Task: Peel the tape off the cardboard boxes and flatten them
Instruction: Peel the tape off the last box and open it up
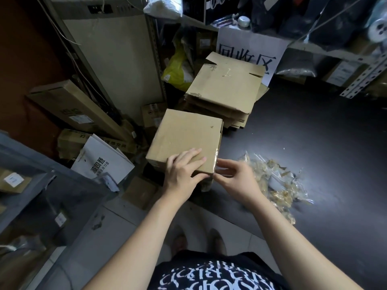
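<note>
The cardboard box (pixel 184 135) sits closed at the near left edge of the dark table (pixel 314 143), with shiny tape (pixel 215 158) running down its right edge. The left hand (pixel 182 174) has its fingers flat and close together on top, thumb hooked against the near side. The right hand (pixel 236 176) has its fingertips bunched at the taped corner, and honestly I can't tell if they're actually pinching tape. Just right of it is a crumpled pile of tape scraps (pixel 278 185). Behind the box is a stack of flattened boxes (pixel 226 88).
</note>
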The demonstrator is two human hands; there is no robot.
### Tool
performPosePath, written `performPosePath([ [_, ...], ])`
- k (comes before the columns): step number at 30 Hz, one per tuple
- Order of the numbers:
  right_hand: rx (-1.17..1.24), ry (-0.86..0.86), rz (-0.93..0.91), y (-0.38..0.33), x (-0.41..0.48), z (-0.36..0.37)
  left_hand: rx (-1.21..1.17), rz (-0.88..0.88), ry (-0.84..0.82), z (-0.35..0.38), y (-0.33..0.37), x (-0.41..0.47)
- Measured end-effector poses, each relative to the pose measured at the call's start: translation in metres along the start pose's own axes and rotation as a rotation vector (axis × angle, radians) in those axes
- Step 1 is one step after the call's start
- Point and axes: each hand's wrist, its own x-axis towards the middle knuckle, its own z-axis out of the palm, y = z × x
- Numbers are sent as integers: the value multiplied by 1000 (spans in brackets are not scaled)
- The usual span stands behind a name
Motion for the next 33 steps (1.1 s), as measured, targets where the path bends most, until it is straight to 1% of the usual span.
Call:
performPosePath([
  [3, -25, 44, -23, 5, -3, 4, -18, -29, 2, 2, 1, -1],
  [7, -3, 174, -21, 10, -6, 11, -19, -29, 36, 2, 1, 1],
  [11, 48, 270, -161, 2, -3, 17, -69, -60, 142, -5, 1, 8],
  [13, 22, 300, -226, -3, 1, 17, -107, -87, 207, -10, 3, 12],
  [14, -21, 302, -216, -5, 5, 17, -115, -105, 240, -14, 4, 14],
  [16, -70, 251, -108, -7, 12, 17, -147, -153, 278, -21, 7, 17],
  [18, 41, 179, -19, -11, 17, 19, -187, -193, 284, -30, 11, 21],
  [19, 92, 180, -20, -13, 19, 21, -195, -195, 288, -35, 13, 22],
  [22, 130, 311, -109, -29, 22, 24, -269, -176, 281, -52, 19, 29],
  [25, 164, 407, -200, -48, 24, 25, -319, -204, 301, -67, 25, 33],
  [29, 70, 418, -321, -53, 23, 29, -371, -334, 346, -76, 25, 28],
  [31, 33, 409, -320, -48, 21, 30, -463, -439, 343, -76, 23, 23],
  [33, -1, 388, -325, -44, 20, 30, -503, -475, 335, -76, 24, 19],
])
